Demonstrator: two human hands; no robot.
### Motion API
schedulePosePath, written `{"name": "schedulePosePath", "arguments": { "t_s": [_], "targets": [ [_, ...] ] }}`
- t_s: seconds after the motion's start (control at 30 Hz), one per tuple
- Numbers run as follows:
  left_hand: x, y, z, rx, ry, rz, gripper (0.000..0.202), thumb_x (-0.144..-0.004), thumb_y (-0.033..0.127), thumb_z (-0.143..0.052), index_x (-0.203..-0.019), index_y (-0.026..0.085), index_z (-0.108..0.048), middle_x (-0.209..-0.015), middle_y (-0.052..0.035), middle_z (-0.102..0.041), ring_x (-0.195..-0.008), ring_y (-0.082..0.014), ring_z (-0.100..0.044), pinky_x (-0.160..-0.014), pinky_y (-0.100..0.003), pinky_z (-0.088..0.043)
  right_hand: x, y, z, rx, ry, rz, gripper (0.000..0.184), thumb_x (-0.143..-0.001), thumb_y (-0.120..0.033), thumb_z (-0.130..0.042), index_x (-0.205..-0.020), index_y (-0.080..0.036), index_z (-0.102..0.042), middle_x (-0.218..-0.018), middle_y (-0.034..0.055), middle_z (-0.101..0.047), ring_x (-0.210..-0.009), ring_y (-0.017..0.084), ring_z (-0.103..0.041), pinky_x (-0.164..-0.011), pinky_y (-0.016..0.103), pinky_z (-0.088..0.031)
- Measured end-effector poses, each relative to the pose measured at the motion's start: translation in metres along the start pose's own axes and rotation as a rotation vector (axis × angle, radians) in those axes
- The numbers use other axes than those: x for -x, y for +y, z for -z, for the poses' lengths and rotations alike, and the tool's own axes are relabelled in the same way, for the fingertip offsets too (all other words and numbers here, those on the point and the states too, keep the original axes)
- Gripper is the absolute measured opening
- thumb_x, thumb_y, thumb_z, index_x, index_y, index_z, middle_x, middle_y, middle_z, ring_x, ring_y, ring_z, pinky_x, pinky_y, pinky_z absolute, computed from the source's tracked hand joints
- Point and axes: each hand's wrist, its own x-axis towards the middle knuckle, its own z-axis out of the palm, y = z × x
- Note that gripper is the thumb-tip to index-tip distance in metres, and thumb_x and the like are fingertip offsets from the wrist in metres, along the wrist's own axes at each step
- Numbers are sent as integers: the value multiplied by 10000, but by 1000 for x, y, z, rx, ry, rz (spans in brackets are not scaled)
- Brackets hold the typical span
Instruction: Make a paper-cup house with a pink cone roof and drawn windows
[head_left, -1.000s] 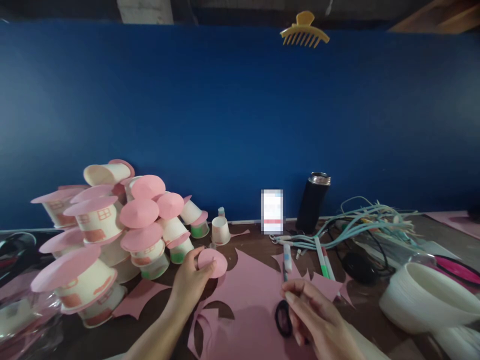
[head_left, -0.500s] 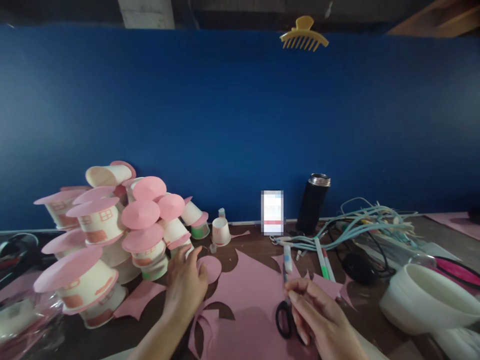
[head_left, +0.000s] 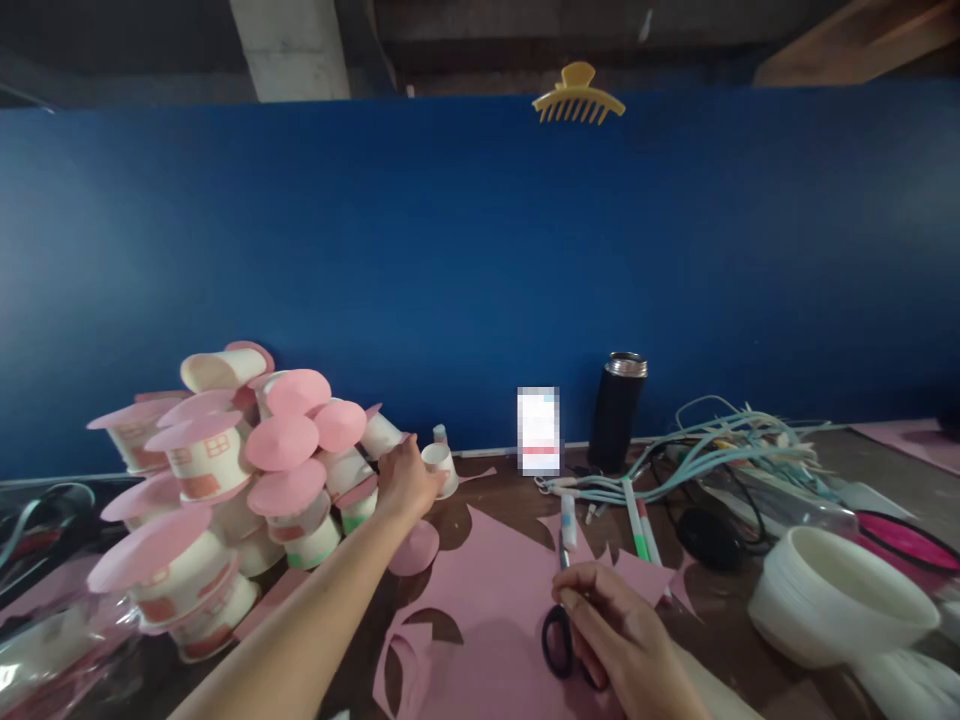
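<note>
My left hand (head_left: 409,475) reaches forward to a small white paper cup (head_left: 441,468). Its thumb lies against the cup's front and the fingers are at its left side, partly hidden. Left of it stand stacked paper cups (head_left: 210,460) with drawn windows and doors, topped by pink paper cones (head_left: 283,442). My right hand (head_left: 611,635) is closed around black-handled scissors (head_left: 556,642), held over a cut pink paper sheet (head_left: 495,610). A pink paper cone (head_left: 414,548) lies below my left wrist.
A glue stick (head_left: 568,522) and markers (head_left: 639,525) lie beyond my right hand. Further back are a lit phone (head_left: 538,430), a black bottle (head_left: 619,415) and tangled pale cables (head_left: 720,450). White stacked bowls (head_left: 832,600) stand at right. A yellow hair claw (head_left: 578,95) hangs on the blue partition.
My left hand has moved forward and right from beside the pink cone to the small paper cup. My right hand keeps the scissors. The view has tilted slightly upward.
</note>
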Motion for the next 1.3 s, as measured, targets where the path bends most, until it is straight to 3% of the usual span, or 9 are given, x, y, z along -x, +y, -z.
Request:
{"name": "schedulePosePath", "arguments": {
  "t_s": [0.1,0.33,0.57,0.67,0.73,0.83,0.93,1.1,1.3],
  "targets": [
    [-6,9,-16,-31,-18,59,691,-695,338,-724,-1269,39,-483,-1216,-244,-630,-1186,-359,-553,-978,-406,-377,1,-4,-1,0,34,14,447,-779,-623,-623,-862,-185,-595,-465,-87,-465,-374,50,-333,-379,168,-238],
    [-4,17,-29,-28,-18,155,380,-747,354,-681,-1048,132,-611,-1048,-161,-689,-1051,-330,-606,-852,-436,-456,3,-3,-2,75,27,58,393,-808,-577,-609,-859,-188,-618,-522,-49,-523,-452,93,-434,-405,188,-307],
    [8,38,30,172,123,-30,468,-777,399,-632,-1189,208,-521,-1189,-106,-637,-1155,-332,-542,-913,-429,-443,3,7,-2,77,-6,167,306,-876,-485,-565,-866,-183,-617,-572,-28,-543,-530,126,-496,-495,224,-381],
    [37,45,54,290,120,-109,489,-802,448,-605,-1226,237,-482,-1198,-62,-622,-1109,-264,-584,-885,-381,-485,4,3,1,136,-6,163,253,-911,-439,-530,-952,-199,-601,-603,-37,-517,-536,129,-497,-487,223,-390],
    [65,46,58,506,10,-152,562,-764,436,-658,-1259,235,-482,-1209,-79,-620,-1064,-267,-615,-869,-399,-503,7,0,3,193,20,194,289,-893,-413,-563,-1103,-215,-562,-754,-6,-576,-561,129,-525,-524,241,-449],
    [108,48,52,522,-152,-187,639,-746,452,-680,-1309,249,-456,-1273,-100,-595,-1079,-285,-614,-867,-414,-514,12,-2,3,318,41,324,689,-740,-376,-742,-1341,-253,-427,-1235,111,-563,-953,243,-626,-837,375,-520],
    [141,50,38,454,-207,-176,709,-711,434,-703,-1340,244,-436,-1289,-111,-598,-1142,-309,-586,-898,-421,-508,16,3,0,437,-39,375,957,-596,-317,-852,-1418,-261,-365,-1436,144,-445,-1304,369,-432,-1047,498,-393],
    [166,41,13,354,-186,-229,768,-670,342,-723,-1368,241,-421,-1247,-121,-624,-1117,-318,-607,-860,-402,-530,17,13,-9,541,-76,397,820,-730,-252,-721,-1452,-184,-339,-1369,173,-531,-1241,335,-525,-1032,457,-437],
    [172,11,-19,320,33,-285,779,-752,451,-680,-1414,231,-332,-1203,-140,-618,-1106,-332,-597,-865,-433,-524,20,-8,-4,614,-189,293,970,-544,-199,-851,-1422,-185,-439,-1418,170,-494,-1265,372,-488,-1041,457,-430]
  ]
}}
